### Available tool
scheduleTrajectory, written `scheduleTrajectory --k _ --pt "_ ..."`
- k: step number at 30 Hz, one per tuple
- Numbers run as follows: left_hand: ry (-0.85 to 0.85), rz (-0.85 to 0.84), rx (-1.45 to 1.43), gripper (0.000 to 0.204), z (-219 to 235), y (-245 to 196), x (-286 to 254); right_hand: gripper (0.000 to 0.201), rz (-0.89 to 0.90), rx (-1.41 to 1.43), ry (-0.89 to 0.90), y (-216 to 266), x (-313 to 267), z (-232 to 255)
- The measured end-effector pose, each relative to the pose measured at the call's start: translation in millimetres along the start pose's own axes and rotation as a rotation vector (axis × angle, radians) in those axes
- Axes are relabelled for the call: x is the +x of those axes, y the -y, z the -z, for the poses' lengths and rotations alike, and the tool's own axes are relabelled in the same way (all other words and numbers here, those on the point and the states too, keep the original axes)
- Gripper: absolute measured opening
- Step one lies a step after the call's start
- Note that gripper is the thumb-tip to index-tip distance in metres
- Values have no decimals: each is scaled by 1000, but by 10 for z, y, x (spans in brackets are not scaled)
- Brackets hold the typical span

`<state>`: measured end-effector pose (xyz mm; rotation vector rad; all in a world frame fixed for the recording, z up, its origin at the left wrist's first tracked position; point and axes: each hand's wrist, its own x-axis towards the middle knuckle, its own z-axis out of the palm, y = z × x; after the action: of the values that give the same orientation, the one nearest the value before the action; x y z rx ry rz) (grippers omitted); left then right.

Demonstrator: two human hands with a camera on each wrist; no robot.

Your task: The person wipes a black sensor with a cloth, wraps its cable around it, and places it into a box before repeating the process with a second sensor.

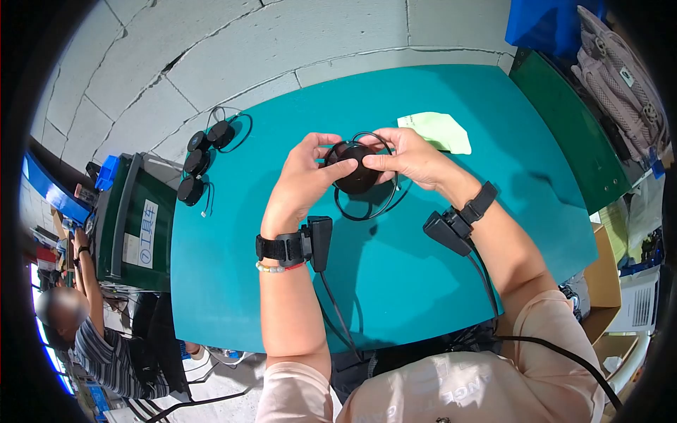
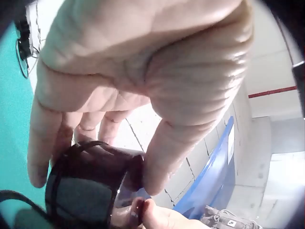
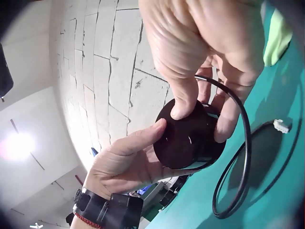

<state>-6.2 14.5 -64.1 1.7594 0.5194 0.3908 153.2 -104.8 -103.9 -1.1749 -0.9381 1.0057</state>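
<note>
Both hands hold a round black device (image 1: pixel 357 180) with a glossy flat face, raised over the green table (image 1: pixel 240 282). My left hand (image 1: pixel 297 176) grips it from the left, thumb on the glossy face and fingers round the side. From the right, my right hand (image 1: pixel 417 159) pinches it, thumb also on the face. In the left wrist view the device's dark side wall (image 2: pixel 83 195) shows between thumb and fingers. Its black cable (image 3: pixel 247 143) loops below the right hand, and a white connector (image 3: pixel 281 126) hangs at the cable's end.
Several similar black devices (image 1: pixel 190 190) with cables lie at the table's far left. A light green paper (image 1: pixel 437 132) is behind my right hand. A green cabinet (image 1: pixel 151 215) stands at left, near another person (image 1: pixel 123 356). A cardboard box (image 1: pixel 605 282) is at right.
</note>
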Motion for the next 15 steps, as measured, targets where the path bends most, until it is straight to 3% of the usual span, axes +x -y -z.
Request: scheduleTrajectory --k 2,5,7,9,15 --pt "-27 24 39 48 -12 -16 -18 46 10 -31 -20 25 1 10" --pt "-30 -1 -95 45 -30 -33 0 50 -1 -94 -58 144 -24 -57" --pt "-115 6 -239 46 -45 -24 30 50 87 -155 -150 163 -13 -84" --pt "-142 8 -263 47 -59 -23 39 48 146 -130 -131 185 -27 -103" --pt "-138 80 -470 45 -112 81 116 42 75 -87 -86 226 -34 -39"
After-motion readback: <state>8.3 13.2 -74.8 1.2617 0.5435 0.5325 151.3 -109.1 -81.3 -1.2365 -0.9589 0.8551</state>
